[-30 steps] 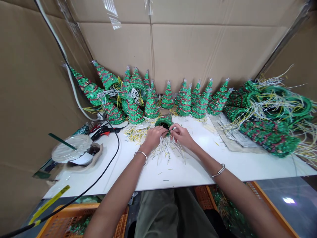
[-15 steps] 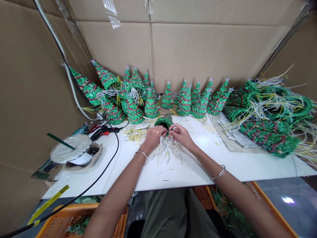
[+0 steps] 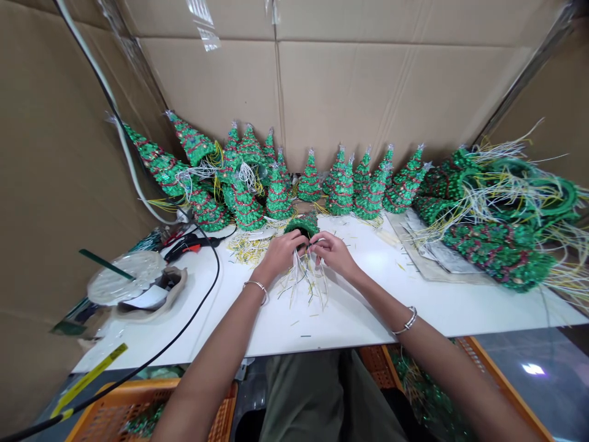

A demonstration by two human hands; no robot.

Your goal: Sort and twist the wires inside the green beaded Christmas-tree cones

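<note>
Green beaded cone-shaped Christmas tree [image 3: 301, 224] sits tipped on its side over the white laminate surface [image 3: 350, 322], held up by the left hand [image 3: 280, 256] with fingers closed around it, while the right hand [image 3: 334, 255] pinches thin white wires [image 3: 304, 279] dangling from its hollow base.

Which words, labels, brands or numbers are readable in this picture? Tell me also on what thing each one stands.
No word, brand or number can be read.
Yellow strip: it has dark marks, too small and blurred to read.
Papers: any print on them is too small to read.
</note>
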